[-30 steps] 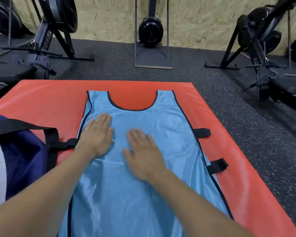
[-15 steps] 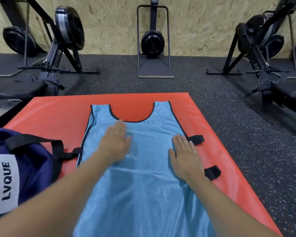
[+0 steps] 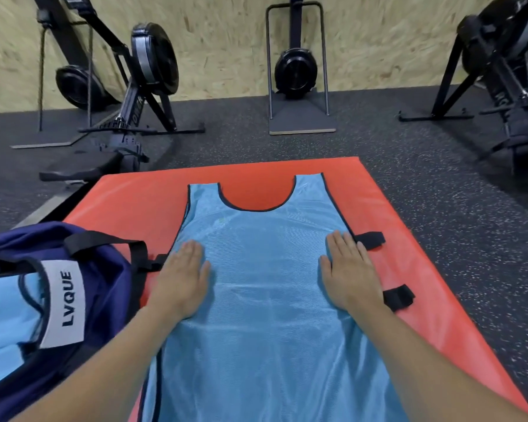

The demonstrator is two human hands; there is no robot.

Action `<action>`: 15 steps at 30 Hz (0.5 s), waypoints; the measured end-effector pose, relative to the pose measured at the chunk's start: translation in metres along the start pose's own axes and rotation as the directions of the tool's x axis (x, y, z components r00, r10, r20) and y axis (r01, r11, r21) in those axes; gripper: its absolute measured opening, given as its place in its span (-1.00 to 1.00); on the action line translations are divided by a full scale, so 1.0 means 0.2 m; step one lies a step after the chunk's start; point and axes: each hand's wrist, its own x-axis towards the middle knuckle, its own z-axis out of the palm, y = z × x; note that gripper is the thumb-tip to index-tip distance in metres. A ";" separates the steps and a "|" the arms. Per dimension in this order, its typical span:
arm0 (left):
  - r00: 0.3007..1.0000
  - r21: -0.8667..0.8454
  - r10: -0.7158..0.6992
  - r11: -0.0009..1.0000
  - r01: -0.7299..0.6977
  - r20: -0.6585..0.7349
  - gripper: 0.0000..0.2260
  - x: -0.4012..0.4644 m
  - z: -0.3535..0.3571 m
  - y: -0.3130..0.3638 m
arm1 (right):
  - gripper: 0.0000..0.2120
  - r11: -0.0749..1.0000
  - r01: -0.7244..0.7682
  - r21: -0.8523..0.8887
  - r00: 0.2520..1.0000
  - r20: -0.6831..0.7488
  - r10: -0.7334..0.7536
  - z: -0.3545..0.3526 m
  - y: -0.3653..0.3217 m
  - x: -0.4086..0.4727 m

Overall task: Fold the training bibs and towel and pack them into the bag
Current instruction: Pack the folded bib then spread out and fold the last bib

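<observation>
Pressing left hand [image 3: 182, 281] and right hand [image 3: 349, 269] on bib [image 3: 265, 300]

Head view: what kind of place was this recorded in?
Most likely a gym: rowing machines stand along a chipboard wall, on speckled rubber flooring, with a red mat in front.

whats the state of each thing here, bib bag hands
bib: spread flat, unfolded, on the red mat
bag: open, blue fabric showing inside
left hand: flat on the bib's left edge
right hand: flat on the bib's right edge
</observation>
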 end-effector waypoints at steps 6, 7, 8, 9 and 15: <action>0.961 -0.109 0.275 0.956 -0.272 0.012 -0.15 -0.17 0.18 0.61 | -0.42 1.000 0.002 -0.014 1.000 -0.012 -0.003 0.00 0.01 0.00; 0.966 -0.087 0.259 0.963 -0.256 0.021 -0.15 -0.18 0.17 0.55 | -0.42 1.000 0.003 -0.018 1.000 -0.010 -0.004 0.01 0.01 0.00; 0.976 -0.074 0.219 0.973 -0.220 -0.013 -0.19 -0.17 0.16 0.44 | -0.42 1.000 0.002 -0.017 1.000 -0.005 -0.002 0.00 0.01 0.00; 0.987 -0.070 0.159 0.984 -0.161 -0.033 -0.24 -0.17 0.15 0.30 | -0.42 1.000 0.000 -0.013 1.000 0.005 0.000 0.00 0.01 0.00; 0.998 0.031 0.023 0.999 -0.021 -0.065 -0.18 -0.18 0.03 0.00 | -0.42 1.000 -0.009 -0.015 1.000 0.018 0.009 0.00 0.00 0.00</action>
